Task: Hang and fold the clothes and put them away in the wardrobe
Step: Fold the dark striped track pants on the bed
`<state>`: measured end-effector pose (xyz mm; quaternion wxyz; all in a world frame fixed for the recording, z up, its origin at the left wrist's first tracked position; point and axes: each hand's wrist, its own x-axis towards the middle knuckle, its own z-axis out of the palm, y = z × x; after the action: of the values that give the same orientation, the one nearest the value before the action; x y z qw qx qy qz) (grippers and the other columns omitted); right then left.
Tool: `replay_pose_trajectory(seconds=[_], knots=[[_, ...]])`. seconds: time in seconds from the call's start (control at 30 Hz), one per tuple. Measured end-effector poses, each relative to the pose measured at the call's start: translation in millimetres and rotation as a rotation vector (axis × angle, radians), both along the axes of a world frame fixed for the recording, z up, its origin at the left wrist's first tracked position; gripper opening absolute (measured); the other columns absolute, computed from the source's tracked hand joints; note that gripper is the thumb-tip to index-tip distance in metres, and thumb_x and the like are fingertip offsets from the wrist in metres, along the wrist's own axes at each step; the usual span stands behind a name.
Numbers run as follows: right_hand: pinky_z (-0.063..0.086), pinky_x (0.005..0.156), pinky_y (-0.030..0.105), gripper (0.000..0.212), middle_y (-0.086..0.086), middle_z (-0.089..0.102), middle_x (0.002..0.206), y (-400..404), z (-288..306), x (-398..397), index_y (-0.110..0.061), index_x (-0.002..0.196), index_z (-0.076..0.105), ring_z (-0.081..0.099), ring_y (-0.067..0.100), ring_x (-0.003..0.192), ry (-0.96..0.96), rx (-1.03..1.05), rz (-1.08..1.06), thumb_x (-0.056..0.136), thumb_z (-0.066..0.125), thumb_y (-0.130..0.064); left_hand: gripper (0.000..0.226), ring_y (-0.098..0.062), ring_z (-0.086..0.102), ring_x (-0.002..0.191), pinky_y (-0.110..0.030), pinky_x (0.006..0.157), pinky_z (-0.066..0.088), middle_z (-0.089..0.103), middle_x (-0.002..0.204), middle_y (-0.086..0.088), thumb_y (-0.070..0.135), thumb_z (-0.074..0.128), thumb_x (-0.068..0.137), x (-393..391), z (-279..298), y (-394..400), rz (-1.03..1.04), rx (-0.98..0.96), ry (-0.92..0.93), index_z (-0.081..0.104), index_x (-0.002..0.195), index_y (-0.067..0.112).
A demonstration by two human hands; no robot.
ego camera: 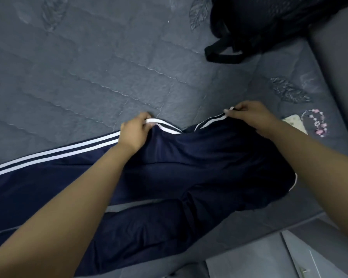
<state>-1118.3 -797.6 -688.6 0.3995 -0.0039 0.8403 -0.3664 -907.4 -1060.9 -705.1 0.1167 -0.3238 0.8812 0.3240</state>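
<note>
On the quilted grey bedspread (88, 77), navy track pants (199, 167) with white side stripes are lying crumpled, smooth and slightly shiny. Left hand (135, 131) is pinching the striped upper edge between curled fingers; right hand (249, 115) is pinching the same edge further right. Black mesh bag (269, 23) is sitting near the far corner.

One pair of navy track pants (189, 177), two hands — left (136, 130), right (251, 117) — one black bag (269, 23), one pink bead string (317, 122), one bed (88, 67).
</note>
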Motion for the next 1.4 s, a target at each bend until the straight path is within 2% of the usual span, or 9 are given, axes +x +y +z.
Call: replay_pose_trajectory(seconds=[0.07, 0.17, 0.3, 0.47, 0.6, 0.8, 1.03, 1.2, 1.4], knots=[[0.045, 0.066, 0.017, 0.025, 0.000, 0.061, 0.076, 7, 1, -14, -0.015, 0.079, 0.061, 0.055, 0.008, 0.070, 0.165, -0.121, -0.144, 0.082, 0.077, -0.033, 0.015, -0.029, 0.060, 0.094, -0.039, 0.093, 0.039, 0.062, 0.086, 0.001, 0.035, 0.056, 0.097, -10, 5, -14, 0.193, 0.073, 0.104, 0.055, 0.097, 0.019], [0.046, 0.070, 0.023, 0.024, 0.001, 0.058, 0.078, 13, -7, -34, -0.014, 0.083, 0.055, 0.053, 0.008, 0.071, 0.403, -0.065, -0.209, 0.090, 0.069, -0.032, 0.012, -0.017, 0.055, 0.097, -0.035, 0.092, 0.031, 0.060, 0.094, 0.009, 0.036, 0.062, 0.093, -33, 3, -22, 0.139, -0.023, 0.093, 0.053, 0.095, 0.027], [0.040, 0.094, 0.035, 0.030, 0.018, 0.058, 0.114, 6, -27, -28, 0.002, 0.108, 0.056, 0.054, 0.028, 0.105, 0.484, 0.161, -0.108, 0.098, 0.056, -0.027, 0.037, -0.029, 0.042, 0.124, -0.043, 0.104, 0.027, 0.048, 0.132, -0.008, 0.026, 0.055, 0.096, -47, -8, 1, -0.056, -0.246, 0.053, 0.051, 0.132, 0.019], [0.024, 0.115, 0.048, 0.039, 0.018, 0.041, 0.148, -21, -22, 26, -0.003, 0.133, 0.051, 0.037, 0.034, 0.137, 1.027, 0.138, 0.315, 0.095, 0.050, -0.014, 0.042, -0.023, 0.038, 0.135, -0.046, 0.112, 0.029, 0.042, 0.149, -0.008, 0.022, 0.054, 0.098, -36, -16, 53, -0.410, -0.353, 0.367, 0.050, 0.138, 0.014], [0.003, 0.121, 0.048, 0.056, 0.003, 0.008, 0.164, -16, -46, 58, -0.022, 0.155, 0.018, 0.006, 0.023, 0.151, 0.806, 0.240, 0.814, 0.104, 0.033, -0.038, 0.071, -0.023, -0.002, 0.151, -0.057, 0.118, -0.004, -0.002, 0.164, -0.002, 0.061, 0.033, 0.097, -23, -42, 64, -0.510, -0.363, 0.014, 0.008, 0.156, 0.031], [-0.008, 0.119, 0.051, 0.069, -0.002, -0.008, 0.164, 6, -62, 9, -0.028, 0.156, -0.002, -0.005, 0.016, 0.150, 0.772, 0.437, 0.818, 0.098, 0.012, -0.062, 0.081, -0.027, -0.012, 0.150, -0.062, 0.113, -0.006, -0.012, 0.163, -0.001, 0.081, 0.017, 0.086, -39, -55, 45, -0.598, -0.433, -0.003, -0.001, 0.154, 0.041], [-0.007, 0.120, 0.047, 0.063, 0.002, -0.009, 0.164, 2, -46, 20, -0.019, 0.156, 0.001, -0.007, 0.020, 0.150, 0.713, 0.401, 0.767, 0.103, 0.023, -0.045, 0.075, -0.027, -0.021, 0.148, -0.062, 0.115, -0.008, -0.023, 0.161, -0.004, 0.072, 0.015, 0.091, -44, -39, 53, -0.568, -0.389, -0.101, -0.012, 0.152, 0.037], [0.000, 0.122, 0.044, 0.060, 0.008, 0.008, 0.163, 21, -21, 69, -0.012, 0.154, 0.020, 0.005, 0.025, 0.151, 0.663, 0.218, 0.705, 0.101, 0.045, -0.026, 0.064, -0.021, -0.008, 0.150, -0.053, 0.119, -0.006, -0.009, 0.163, -0.006, 0.048, 0.036, 0.101, -12, -9, 96, -0.396, -0.180, 0.049, 0.011, 0.156, 0.025], [0.019, 0.120, 0.051, 0.045, 0.014, 0.035, 0.152, 90, 24, 173, -0.004, 0.140, 0.048, 0.027, 0.030, 0.144, 0.533, 0.035, 0.284, 0.096, 0.055, -0.001, 0.048, -0.018, 0.032, 0.138, -0.039, 0.116, 0.023, 0.034, 0.152, -0.002, 0.035, 0.054, 0.098, 74, 34, 166, -0.247, 0.114, 0.179, 0.045, 0.143, 0.017]])
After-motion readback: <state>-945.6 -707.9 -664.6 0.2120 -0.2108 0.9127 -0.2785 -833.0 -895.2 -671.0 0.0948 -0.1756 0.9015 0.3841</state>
